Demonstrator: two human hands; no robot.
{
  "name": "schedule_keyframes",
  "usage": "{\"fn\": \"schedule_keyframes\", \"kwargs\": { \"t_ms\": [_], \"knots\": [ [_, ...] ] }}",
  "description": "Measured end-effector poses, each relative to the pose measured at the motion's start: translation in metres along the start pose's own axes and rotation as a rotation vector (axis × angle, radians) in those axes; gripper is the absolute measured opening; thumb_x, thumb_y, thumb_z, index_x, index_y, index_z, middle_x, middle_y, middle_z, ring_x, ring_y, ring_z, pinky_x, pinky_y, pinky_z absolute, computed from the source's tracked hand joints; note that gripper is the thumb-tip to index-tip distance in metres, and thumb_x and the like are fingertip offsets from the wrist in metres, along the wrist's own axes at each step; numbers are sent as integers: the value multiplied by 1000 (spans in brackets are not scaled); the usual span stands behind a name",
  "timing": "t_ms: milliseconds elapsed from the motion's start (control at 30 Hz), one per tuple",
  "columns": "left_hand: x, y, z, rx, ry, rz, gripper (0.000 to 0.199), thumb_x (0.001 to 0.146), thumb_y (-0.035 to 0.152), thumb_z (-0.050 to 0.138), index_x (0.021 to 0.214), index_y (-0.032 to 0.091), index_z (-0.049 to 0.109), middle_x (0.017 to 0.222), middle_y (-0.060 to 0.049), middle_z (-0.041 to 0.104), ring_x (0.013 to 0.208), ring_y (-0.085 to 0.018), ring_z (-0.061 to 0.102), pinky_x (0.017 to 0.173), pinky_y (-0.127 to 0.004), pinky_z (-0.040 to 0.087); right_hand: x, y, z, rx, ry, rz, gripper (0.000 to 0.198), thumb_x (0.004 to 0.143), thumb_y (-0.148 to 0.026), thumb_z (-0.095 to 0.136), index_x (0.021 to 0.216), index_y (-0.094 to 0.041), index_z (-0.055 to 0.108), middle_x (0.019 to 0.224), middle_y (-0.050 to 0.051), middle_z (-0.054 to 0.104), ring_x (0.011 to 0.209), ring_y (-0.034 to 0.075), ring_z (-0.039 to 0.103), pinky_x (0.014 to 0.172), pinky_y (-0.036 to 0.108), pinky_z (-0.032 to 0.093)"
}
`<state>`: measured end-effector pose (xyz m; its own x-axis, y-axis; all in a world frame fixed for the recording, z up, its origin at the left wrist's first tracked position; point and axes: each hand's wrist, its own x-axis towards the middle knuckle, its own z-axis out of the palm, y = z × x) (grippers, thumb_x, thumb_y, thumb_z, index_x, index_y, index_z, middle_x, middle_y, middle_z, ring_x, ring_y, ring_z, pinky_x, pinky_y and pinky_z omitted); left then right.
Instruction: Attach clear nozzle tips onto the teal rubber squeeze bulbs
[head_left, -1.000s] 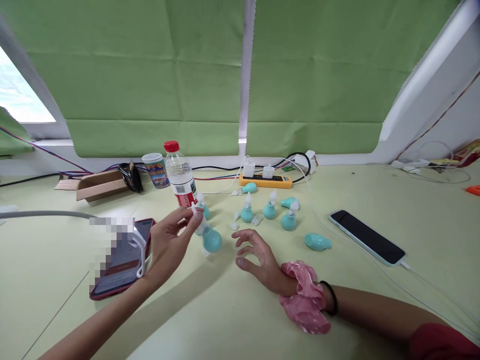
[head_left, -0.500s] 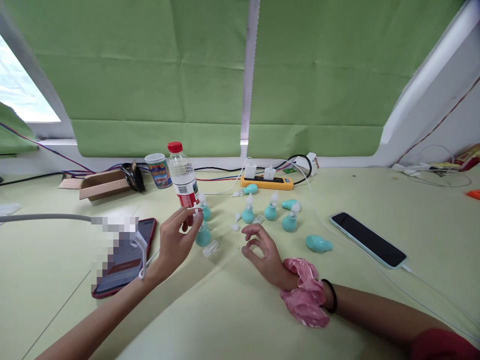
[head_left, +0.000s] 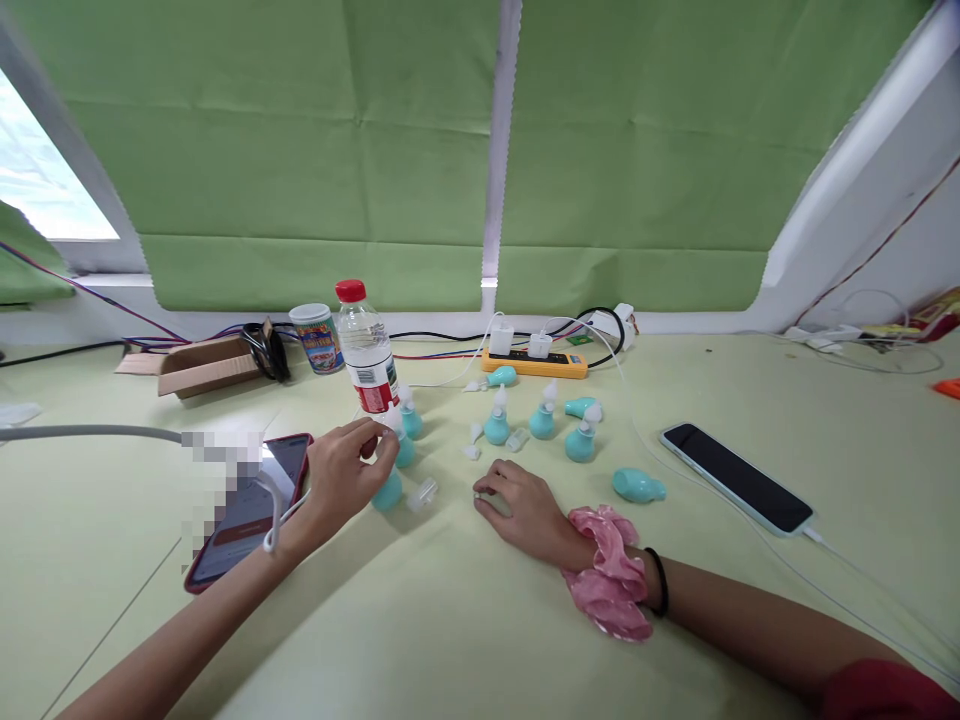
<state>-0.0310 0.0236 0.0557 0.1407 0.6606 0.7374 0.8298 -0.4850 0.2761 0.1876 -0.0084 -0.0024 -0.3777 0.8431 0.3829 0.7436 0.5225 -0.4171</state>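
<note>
My left hand (head_left: 349,470) is closed at the top of a teal squeeze bulb (head_left: 387,491), whose upper part is hidden by the fingers. Close behind it stand two more teal bulbs, the nearer bulb (head_left: 406,451) and the farther bulb (head_left: 412,422), with whitish nozzles. Out on the table, my right hand (head_left: 525,510) pinches a tiny white ring (head_left: 475,495) between thumb and fingertip. A clear plastic cap (head_left: 423,495) lies between the hands. Beyond the right hand are another clear piece (head_left: 517,440) and a small white nozzle part (head_left: 472,452).
Upright bulbs with nozzles (head_left: 496,428) stand farther back, and a loose teal bulb (head_left: 638,486) lies at right. Around them are a water bottle (head_left: 366,350), a can (head_left: 316,338), an orange power strip (head_left: 534,364), a charging phone (head_left: 735,478) and a red-cased phone (head_left: 247,530).
My left hand has shifted slightly left and nearer with the front bulb, uncovering the bulb behind. My right hand has lowered and closed its fingertips on the small ring that lay on the table.
</note>
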Motion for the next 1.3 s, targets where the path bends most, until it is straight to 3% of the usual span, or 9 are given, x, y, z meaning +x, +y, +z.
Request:
{"fn": "schedule_keyframes", "kwargs": {
  "t_ms": [233,367,500,567,733,867,933,1067,1300],
  "knots": [
    [2,2,-4,52,77,64,12,70,20,47,62,17,55,53,3,43,46,-7,38,46,-20,28,2,2,0,103,31,-5,7,75,-17,51,76,-18,57,73,2,57,70,13,51,64,23,40],
    [-5,2,-9,115,129,343,9,70,23,51,73,18,58,57,0,49,48,-9,44,46,-23,30,3,1,0,173,48,-27,6,73,-15,51,75,-17,57,70,2,59,70,14,52,63,24,41],
    [-24,14,-6,10,-255,806,15,76,21,45,87,21,55,68,-3,57,60,-13,52,52,-25,37,3,1,0,196,49,-39,8,72,-14,52,72,-17,58,69,2,59,68,14,52,62,24,40],
    [-33,24,1,60,-367,872,20,79,15,39,94,19,52,76,-6,59,67,-14,55,56,-26,39,3,1,-1,183,47,-37,9,71,-13,51,71,-17,59,65,2,58,66,13,52,61,24,40],
    [-45,40,19,401,-455,599,31,76,4,29,98,10,49,89,-16,56,71,-21,56,54,-31,42,2,-1,-2,113,18,-31,13,68,-12,52,74,-18,62,58,0,55,61,13,50,59,23,39],
    [-46,43,21,419,-660,420,28,71,1,34,89,10,52,78,-12,56,65,-21,56,50,-29,43,2,-1,-3,103,1,-31,12,67,-14,53,73,-18,62,56,0,53,59,13,49,57,23,38],
    [-46,44,20,314,-711,365,28,71,1,36,93,12,51,77,-9,57,69,-21,56,51,-28,44,2,-1,-3,113,-1,-25,10,69,-14,53,70,-18,62,55,0,53,59,12,49,57,22,37],
    [-53,46,23,-74,-642,252,31,78,11,39,109,18,42,89,-6,59,78,-17,57,60,-26,46,3,1,-2,156,25,-12,9,70,-15,54,70,-17,62,53,-1,52,58,12,49,56,22,37],
    [-59,43,32,-455,-580,-29,17,71,25,55,87,18,55,94,-5,59,83,-16,56,69,-26,46,2,0,-2,269,180,-42,10,72,-21,54,74,-14,62,50,-1,49,51,10,46,53,22,37]
  ]
}}
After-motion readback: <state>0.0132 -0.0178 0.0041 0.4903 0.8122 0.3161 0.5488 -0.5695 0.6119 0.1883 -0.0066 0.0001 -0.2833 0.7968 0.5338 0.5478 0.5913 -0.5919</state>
